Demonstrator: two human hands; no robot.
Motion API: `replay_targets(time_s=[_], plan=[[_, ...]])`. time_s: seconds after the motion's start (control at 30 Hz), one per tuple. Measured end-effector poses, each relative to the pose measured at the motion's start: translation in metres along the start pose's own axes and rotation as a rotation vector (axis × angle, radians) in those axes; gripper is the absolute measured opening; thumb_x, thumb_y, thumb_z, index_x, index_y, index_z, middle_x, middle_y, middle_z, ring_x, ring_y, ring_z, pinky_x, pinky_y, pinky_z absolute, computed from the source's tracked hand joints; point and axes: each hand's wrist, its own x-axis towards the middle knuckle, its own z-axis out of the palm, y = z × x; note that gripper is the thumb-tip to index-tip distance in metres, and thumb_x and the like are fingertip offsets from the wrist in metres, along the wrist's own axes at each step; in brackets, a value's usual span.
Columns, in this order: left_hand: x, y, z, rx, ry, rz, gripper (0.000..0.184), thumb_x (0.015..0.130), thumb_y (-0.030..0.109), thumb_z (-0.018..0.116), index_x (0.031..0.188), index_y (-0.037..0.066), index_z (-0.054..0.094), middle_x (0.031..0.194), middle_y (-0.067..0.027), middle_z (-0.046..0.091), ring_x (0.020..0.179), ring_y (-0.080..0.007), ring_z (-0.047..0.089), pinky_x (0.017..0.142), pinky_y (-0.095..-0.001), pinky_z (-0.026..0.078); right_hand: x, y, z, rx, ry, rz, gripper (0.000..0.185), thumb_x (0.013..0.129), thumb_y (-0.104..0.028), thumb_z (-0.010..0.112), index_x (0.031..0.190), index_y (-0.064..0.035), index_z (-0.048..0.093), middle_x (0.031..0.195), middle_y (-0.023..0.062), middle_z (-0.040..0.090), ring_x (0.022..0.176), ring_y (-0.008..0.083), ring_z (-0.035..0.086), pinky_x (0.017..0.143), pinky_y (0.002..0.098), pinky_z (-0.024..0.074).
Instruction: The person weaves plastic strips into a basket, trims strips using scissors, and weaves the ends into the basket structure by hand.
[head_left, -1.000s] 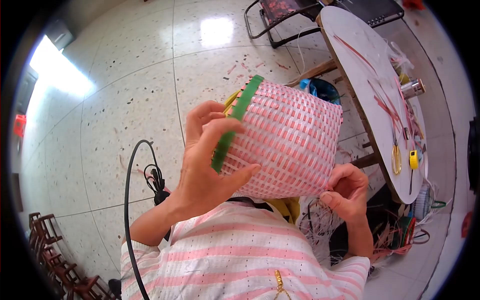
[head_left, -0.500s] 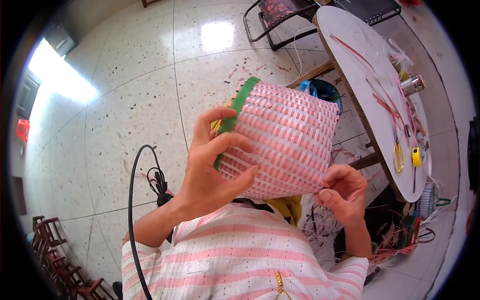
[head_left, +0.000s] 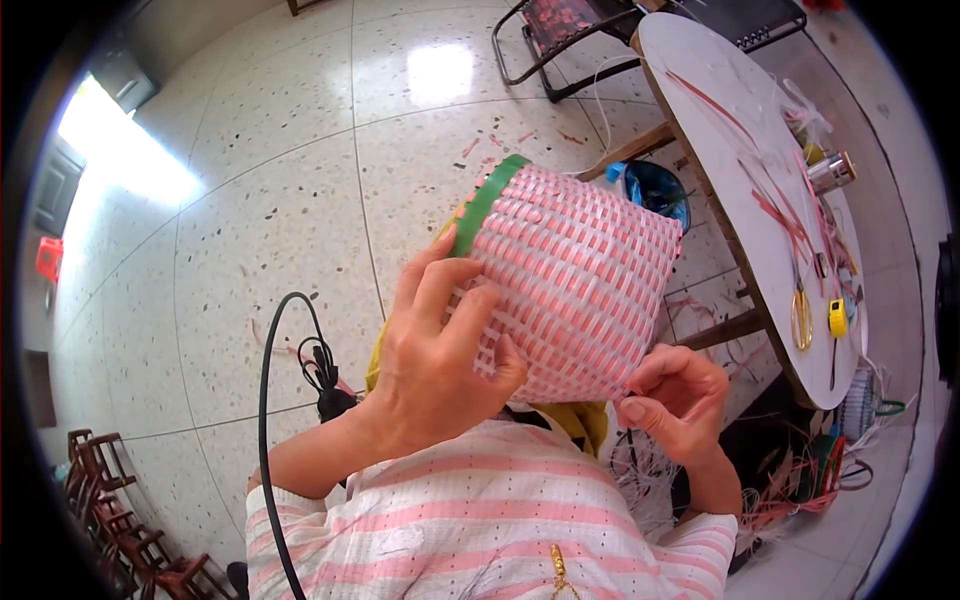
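Observation:
A pink and white woven basket [head_left: 575,270] lies on its side in front of me, with a green band [head_left: 488,205] along its rim at the left. My left hand [head_left: 435,340] is against the near side wall by the rim, its fingers bent onto the weave and the thumb curled close to the index finger. At the lower right corner of the basket, my right hand [head_left: 680,400] pinches the edge between thumb and index finger. Whether a loose strip end is also in that pinch is too small to tell. Yellow material [head_left: 580,425] shows beneath the basket.
To the right, a white oval table [head_left: 735,130] bears strips, scissors [head_left: 801,318], a yellow tape measure [head_left: 837,318] and a can [head_left: 830,172]. A lined bin [head_left: 655,190] stands behind the basket. A black cable [head_left: 268,400] hangs at left; small stools [head_left: 130,530] lie lower left.
My left hand has come down from the rim, and its fingers have drawn closer together on the side wall. My right hand has shifted slightly left and down with the basket corner.

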Motion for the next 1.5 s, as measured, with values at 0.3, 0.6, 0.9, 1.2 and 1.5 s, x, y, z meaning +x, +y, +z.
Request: replay_targets(time_s=[0.3, 0.6, 0.9, 1.2, 1.5], plan=[[0.002, -0.002, -0.007, -0.049, 0.024, 0.055, 0.031, 0.06, 0.001, 0.07, 0.09, 0.001, 0.061, 0.102, -0.0172, 0.056, 0.113, -0.0407, 0.054, 0.088, -0.0454, 0.05, 0.0, -0.001, -0.012, -0.033, -0.022, -0.011, 0.026, 0.076, 0.007, 0.074, 0.097, 0.0075, 0.059, 0.085, 0.0089, 0.062, 0.074, 0.0112, 0.062, 0.067, 0.0224, 0.0512], [-0.004, -0.043, 0.003, -0.955, -0.218, -0.555, 0.064, 0.079, 0.025, 0.077, 0.127, -0.004, 0.045, 0.115, -0.0059, 0.052, 0.105, -0.0131, 0.052, 0.09, -0.0266, 0.045, 0.002, -0.011, -0.013, -0.514, 0.007, -0.277, 0.025, 0.072, 0.0, 0.079, 0.09, 0.0048, 0.063, 0.081, 0.0124, 0.068, 0.073, 0.0143, 0.068, 0.063, 0.024, 0.0538], [-0.002, -0.048, 0.005, -1.021, -0.283, -0.503, 0.069, 0.08, 0.03, 0.076, 0.13, -0.001, 0.04, 0.114, -0.0045, 0.051, 0.104, -0.0124, 0.049, 0.089, -0.0257, 0.043, 0.002, -0.023, -0.009, -0.781, -0.004, -0.393, 0.026, 0.067, -0.004, 0.083, 0.084, 0.0023, 0.065, 0.068, 0.0102, 0.065, 0.059, 0.019, 0.067, 0.053, 0.0246, 0.0507], [-0.002, -0.044, 0.013, -1.053, -0.248, -0.497, 0.072, 0.081, 0.023, 0.076, 0.136, -0.001, 0.035, 0.118, -0.0049, 0.052, 0.105, -0.0116, 0.051, 0.089, -0.0264, 0.045, -0.006, -0.008, -0.004, -0.828, 0.152, -0.407, 0.027, 0.067, -0.002, 0.082, 0.085, 0.0005, 0.062, 0.068, 0.0099, 0.064, 0.056, 0.0194, 0.064, 0.053, 0.0254, 0.0509], [0.013, -0.043, -0.002, -1.107, -0.366, -0.668, 0.075, 0.077, 0.019, 0.079, 0.135, -0.002, 0.038, 0.121, -0.0083, 0.056, 0.108, -0.0163, 0.055, 0.095, -0.0301, 0.044, 0.01, -0.014, -0.028, -0.75, -0.119, -0.555, 0.033, 0.069, 0.002, 0.079, 0.099, 0.0022, 0.065, 0.084, 0.0131, 0.066, 0.069, 0.0204, 0.066, 0.059, 0.0267, 0.0536]])
